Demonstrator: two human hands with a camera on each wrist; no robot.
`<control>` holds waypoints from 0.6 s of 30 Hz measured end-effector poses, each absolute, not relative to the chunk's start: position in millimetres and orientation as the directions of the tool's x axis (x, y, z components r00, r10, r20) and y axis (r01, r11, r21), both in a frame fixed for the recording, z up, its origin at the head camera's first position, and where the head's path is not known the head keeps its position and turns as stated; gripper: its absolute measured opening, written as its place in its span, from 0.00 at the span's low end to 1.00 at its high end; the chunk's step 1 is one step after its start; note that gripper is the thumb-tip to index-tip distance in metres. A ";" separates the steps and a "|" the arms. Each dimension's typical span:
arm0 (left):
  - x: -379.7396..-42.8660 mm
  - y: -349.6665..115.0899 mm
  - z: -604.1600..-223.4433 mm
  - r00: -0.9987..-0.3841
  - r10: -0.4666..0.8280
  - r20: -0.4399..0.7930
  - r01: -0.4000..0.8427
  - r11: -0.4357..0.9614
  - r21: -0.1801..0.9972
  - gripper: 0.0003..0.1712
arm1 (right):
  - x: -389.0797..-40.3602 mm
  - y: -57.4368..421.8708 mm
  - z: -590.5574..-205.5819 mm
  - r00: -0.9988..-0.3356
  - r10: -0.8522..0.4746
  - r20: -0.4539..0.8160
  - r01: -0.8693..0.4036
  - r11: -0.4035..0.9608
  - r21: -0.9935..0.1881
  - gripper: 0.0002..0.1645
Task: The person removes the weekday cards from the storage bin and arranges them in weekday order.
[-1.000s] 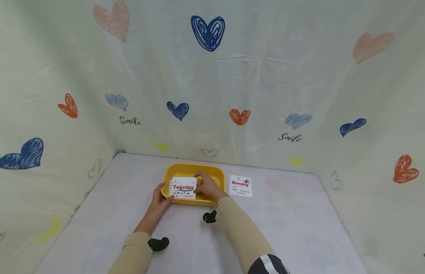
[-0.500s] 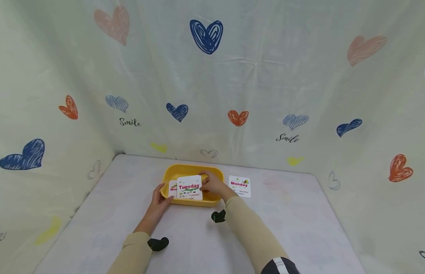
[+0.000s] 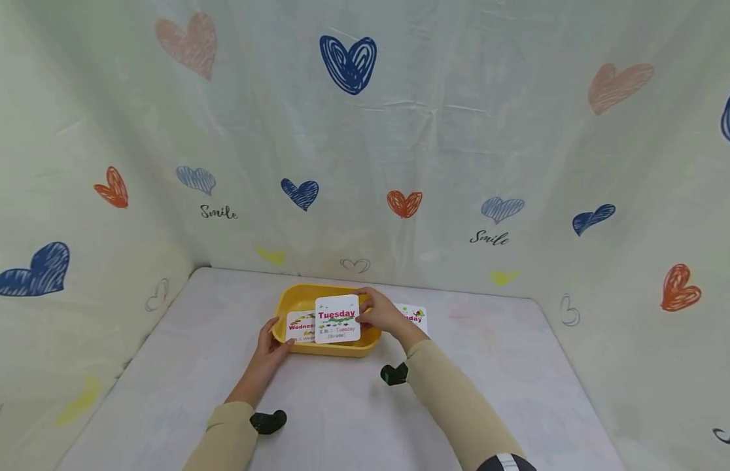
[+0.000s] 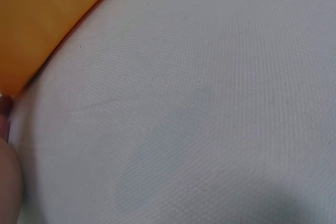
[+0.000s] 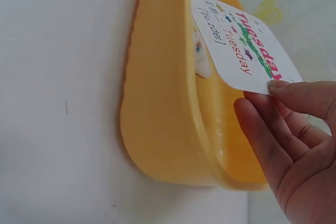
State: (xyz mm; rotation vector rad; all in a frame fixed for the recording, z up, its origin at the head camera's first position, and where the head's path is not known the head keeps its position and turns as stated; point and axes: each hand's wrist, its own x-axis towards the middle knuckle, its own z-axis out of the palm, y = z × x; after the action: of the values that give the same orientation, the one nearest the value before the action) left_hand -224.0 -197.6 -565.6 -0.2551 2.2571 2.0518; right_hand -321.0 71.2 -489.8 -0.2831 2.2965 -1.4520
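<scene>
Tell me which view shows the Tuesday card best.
Right wrist: the Tuesday card is large with readable print, though the right hand covers part. Head shows it smaller; left wrist doesn't show it.

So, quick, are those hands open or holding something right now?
Left hand: holding the yellow, rounded-rectangular plastic tray.
Right hand: holding the white, square "Tuesday" card.

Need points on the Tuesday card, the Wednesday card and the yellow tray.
Tuesday card [image 3: 337, 319], head view: middle of its printed face.
Wednesday card [image 3: 300, 326], head view: uncovered left part of its face.
Yellow tray [image 5: 156, 87], right wrist view: outer side wall.
</scene>
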 end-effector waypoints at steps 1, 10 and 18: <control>-223.5 -197.7 -565.0 -0.983 -0.067 -0.172 -0.178 0.087 0.980 0.44 | -321.0 73.6 -488.7 -0.898 -0.376 -0.228 0.047 0.433 -0.900 0.36; -224.9 -196.8 -564.0 -0.969 -0.094 -0.227 -0.237 0.113 0.965 0.44 | -319.6 93.8 -480.0 -0.916 -0.349 -0.200 0.075 0.341 -0.937 0.38; -226.3 -195.5 -564.5 -0.970 -0.107 -0.219 -0.230 0.102 0.968 0.45 | -312.4 122.1 -477.9 -0.945 -0.284 -0.160 0.086 0.256 -0.963 0.39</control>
State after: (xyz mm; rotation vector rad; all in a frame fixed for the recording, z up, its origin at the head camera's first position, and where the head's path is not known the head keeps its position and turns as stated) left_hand -226.3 -195.5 -564.5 -0.3465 2.2615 2.0151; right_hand -312.4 122.1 -477.9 -0.1825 2.2310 -1.7395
